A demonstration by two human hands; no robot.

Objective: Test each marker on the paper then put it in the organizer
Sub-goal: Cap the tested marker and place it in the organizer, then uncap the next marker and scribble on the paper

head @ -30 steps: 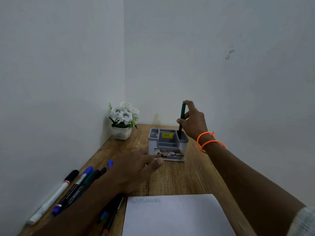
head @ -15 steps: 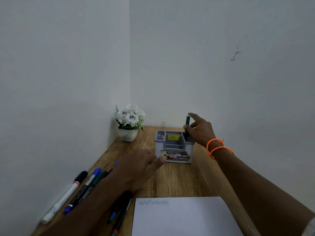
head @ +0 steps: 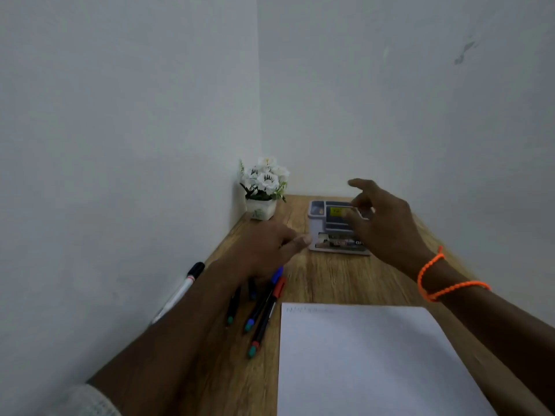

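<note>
Right hand [head: 387, 223] with loose spread fingers, empty, hangs in front of the grey plastic desk organizer [head: 329, 228] at frame centre, hiding its right side. Left hand [head: 267, 250] is relaxed, palm down, on the wooden table [head: 330, 280], holding nothing, thumb near the organizer's lower left corner. Loose markers [head: 261, 307] lie under and below it, centre-left; white-barrelled black-capped marker [head: 180, 292] further left. White paper sheet [head: 369, 361] lower right, faint scribble top left. White flower pot [head: 264, 187] above centre.

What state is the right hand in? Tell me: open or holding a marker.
Open. The right hand hovers in front of the organizer with fingers spread, holding nothing.
</note>
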